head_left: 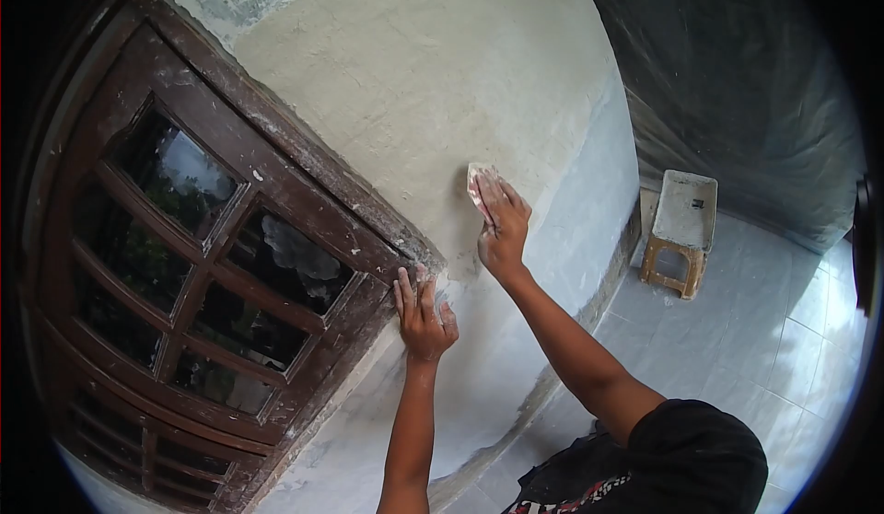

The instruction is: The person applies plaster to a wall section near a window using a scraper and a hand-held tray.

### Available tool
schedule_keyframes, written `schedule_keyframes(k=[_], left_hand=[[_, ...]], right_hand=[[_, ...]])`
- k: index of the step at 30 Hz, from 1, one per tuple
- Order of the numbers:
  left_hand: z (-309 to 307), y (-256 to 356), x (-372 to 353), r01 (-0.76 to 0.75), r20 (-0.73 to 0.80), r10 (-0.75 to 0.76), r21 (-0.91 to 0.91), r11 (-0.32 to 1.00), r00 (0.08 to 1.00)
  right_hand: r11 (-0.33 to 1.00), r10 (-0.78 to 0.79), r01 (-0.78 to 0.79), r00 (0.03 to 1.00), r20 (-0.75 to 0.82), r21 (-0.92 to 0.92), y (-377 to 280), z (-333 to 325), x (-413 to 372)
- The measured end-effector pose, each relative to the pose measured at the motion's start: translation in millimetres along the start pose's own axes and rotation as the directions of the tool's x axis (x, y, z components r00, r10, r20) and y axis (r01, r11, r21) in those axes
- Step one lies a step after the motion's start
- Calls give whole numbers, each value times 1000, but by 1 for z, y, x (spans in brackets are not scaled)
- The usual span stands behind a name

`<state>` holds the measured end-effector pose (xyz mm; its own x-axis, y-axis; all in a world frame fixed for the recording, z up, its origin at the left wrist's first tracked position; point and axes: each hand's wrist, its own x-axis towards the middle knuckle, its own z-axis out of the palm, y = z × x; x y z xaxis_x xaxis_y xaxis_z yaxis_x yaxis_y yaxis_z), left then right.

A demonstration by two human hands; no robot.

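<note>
My right hand (502, 223) is closed around a small flat pad (478, 188), pale at its upper edge and reddish along the side. It presses the pad against the beige plastered wall (405, 81); dusty white residue coats the fingers. My left hand (424, 319) lies with fingers outstretched at the corner of the dark brown wooden window frame (345, 210), nothing in it. White dust and specks mark the frame and its glass panes (288, 258).
At right, a plaster-smeared rectangular tray (689, 203) rests on a brownish plastic stool (673, 266). Grey floor tiles (727, 339) run along the wall's base. A dark plastic sheet (737, 91) hangs behind the stool. The wall's lower part (589, 201) is whiter.
</note>
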<state>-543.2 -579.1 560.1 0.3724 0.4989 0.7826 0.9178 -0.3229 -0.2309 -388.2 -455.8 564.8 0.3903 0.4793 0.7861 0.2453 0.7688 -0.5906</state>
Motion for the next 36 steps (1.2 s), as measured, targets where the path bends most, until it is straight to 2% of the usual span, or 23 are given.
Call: schedule_keyframes(k=[2, 4, 6, 8, 9, 11, 14, 17, 20, 21, 23, 25, 26, 27, 29, 30, 31, 32, 33, 35, 36], left_hand=[[-2, 0, 1, -7, -3, 7, -8, 1000, 1000], [-4, 0, 0, 5, 11, -4, -30, 1000, 1000], [-4, -2, -2, 6, -3, -6, -32, 999, 1000], [-5, -1, -3, 10, -14, -11, -36, 999, 1000], [-5, -1, -1, 16, -27, -17, -42, 999, 999], [-6, -1, 2, 14, -43, -16, -47, 999, 999], [-5, 1, 1, 26, -31, -27, -51, 998, 999], [-2, 0, 2, 24, -28, -25, -37, 999, 999], [-2, 0, 1, 28, -16, -28, -49, 998, 999], [-3, 0, 2, 26, -16, -27, -31, 999, 1000], [-3, 1, 0, 26, -15, -26, -15, 1000, 1000], [0, -2, -1, 26, -23, -26, -18, 1000, 999], [0, 0, -2, 29, -21, -30, -19, 999, 999], [-2, 1, -1, 20, -14, -20, -13, 1000, 1000], [-3, -1, 2, 6, -6, -6, -7, 1000, 1000], [-3, -1, 2, 5, -7, -5, -8, 1000, 1000], [-3, 0, 1, 8, -6, -9, -12, 1000, 1000], [-3, 2, 0, 14, 0, -14, -14, 1000, 1000], [-4, 3, 1, 16, -3, -16, -11, 1000, 1000], [-3, 2, 3, 16, -10, -17, -7, 1000, 1000], [-3, 2, 4, 16, -11, -16, -1, 1000, 1000]], right_hand=[[1000, -2, 2, 999, 42, 5, 11, 20, 1], [999, 1, 4, 994, 112, -38, 1, 22, -47], [1000, -12, 15, 977, 213, -10, -6, 4, -111], [1000, 18, -8, 916, 400, -27, -13, -29, -164], [1000, 17, -7, 918, 397, -26, -10, -45, -176], [998, 64, -61, 871, 488, -23, -4, -63, -185], [997, 73, -71, 971, 226, -16, 4, -43, -87], [998, 33, -33, 999, -5, -50, 22, -13, 20], [996, 77, -75, 996, 51, -43, 37, 10, 22], [999, 47, -47, 998, 36, -6, 38, 18, -4], [998, 59, -54, 994, 97, -44, 28, 13, -76], [995, 100, -94, 956, 277, -33, 15, -14, -151], [992, 115, -89, 911, 395, -84, 7, -35, -177], [992, 119, -93, 911, 395, -84, 6, -51, -187], [985, 167, -170, 846, 506, -41, 10, -71, -196], [928, 236, -340, 852, 467, 151, 27, -61, -177], [989, 114, -136, 945, 306, 51, 26, -58, -137], [987, 157, -142, 952, 262, -73, 18, -57, -89], [986, 153, -161, 977, 152, 46, 30, -46, -48], [1000, 23, -23, 999, -42, -13, 49, -28, 19], [1000, 25, -26, 999, -42, -15, 55, -21, 27]])
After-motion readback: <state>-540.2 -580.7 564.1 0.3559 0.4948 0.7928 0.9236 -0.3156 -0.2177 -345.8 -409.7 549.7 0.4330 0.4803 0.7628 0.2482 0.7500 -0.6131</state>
